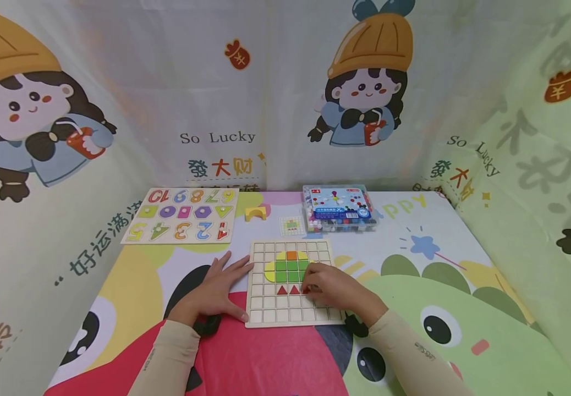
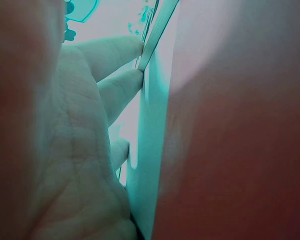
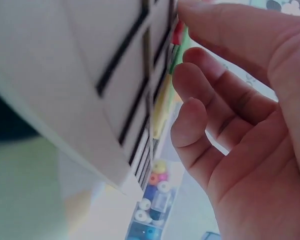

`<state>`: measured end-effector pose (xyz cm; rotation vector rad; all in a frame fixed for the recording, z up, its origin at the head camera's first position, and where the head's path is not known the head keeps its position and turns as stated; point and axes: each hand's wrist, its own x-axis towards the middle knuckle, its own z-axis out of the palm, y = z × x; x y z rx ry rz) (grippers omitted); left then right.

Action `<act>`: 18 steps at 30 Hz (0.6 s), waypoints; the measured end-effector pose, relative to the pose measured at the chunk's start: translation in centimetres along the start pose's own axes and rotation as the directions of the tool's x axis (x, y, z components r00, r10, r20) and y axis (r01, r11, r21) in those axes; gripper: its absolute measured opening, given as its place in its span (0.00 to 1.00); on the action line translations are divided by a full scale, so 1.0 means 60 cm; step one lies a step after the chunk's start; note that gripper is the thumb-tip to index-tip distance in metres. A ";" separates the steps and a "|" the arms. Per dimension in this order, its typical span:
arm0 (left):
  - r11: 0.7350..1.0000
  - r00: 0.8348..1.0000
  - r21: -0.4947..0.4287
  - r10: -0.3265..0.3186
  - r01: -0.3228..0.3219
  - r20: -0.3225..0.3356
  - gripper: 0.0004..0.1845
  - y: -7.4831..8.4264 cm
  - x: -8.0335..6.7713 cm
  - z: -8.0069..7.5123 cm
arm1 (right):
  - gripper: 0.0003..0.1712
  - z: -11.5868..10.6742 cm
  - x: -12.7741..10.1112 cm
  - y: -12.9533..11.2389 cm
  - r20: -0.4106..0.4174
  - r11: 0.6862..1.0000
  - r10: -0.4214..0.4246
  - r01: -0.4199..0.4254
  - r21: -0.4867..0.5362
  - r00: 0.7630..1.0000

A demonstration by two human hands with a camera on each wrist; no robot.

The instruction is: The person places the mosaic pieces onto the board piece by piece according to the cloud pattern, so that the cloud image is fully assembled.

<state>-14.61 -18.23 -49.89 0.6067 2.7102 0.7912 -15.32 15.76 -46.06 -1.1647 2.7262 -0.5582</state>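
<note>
The wooden grid board lies flat on the surface, a pale square of small cells partly filled with green squares, an orange tile, yellow edges and two red triangles. The left hand rests flat, fingers straight, against the board's left edge. The right hand, fingers loosely bent, touches a red piece just right of the triangles.

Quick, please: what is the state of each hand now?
Left hand: open, flat, touching the grid board edge.
Right hand: on the board at a red piece; grip cannot be told.
</note>
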 end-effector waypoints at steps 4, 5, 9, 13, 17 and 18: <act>1.000 1.000 0.001 0.000 0.000 0.006 0.67 0.000 0.000 0.001 | 0.08 -0.010 -0.018 -0.003 -0.051 0.997 0.061 -0.058 0.056 0.997; 1.000 1.000 0.003 0.001 -0.001 0.006 0.67 0.000 0.000 0.002 | 0.08 -0.013 -0.025 -0.004 -0.080 0.994 0.077 -0.071 0.080 0.994; 1.000 1.000 0.002 -0.002 0.002 0.006 0.67 0.001 0.000 0.000 | 0.11 -0.021 -0.054 -0.008 -0.220 0.976 0.136 -0.093 0.195 0.966; 1.000 1.000 -0.006 0.001 -0.001 0.001 0.67 0.003 -0.001 -0.006 | 0.13 -0.018 -0.073 -0.009 -0.344 0.948 0.229 -0.128 0.291 0.911; 1.000 1.000 -0.003 0.010 -0.010 -0.006 0.67 0.001 -0.002 -0.010 | 0.13 -0.008 -0.081 -0.004 -0.418 0.903 0.329 -0.152 0.401 0.847; 1.000 1.000 0.001 0.011 -0.011 -0.008 0.66 0.000 -0.003 -0.011 | 0.13 -0.005 -0.081 -0.001 -0.429 0.893 0.348 -0.156 0.422 0.834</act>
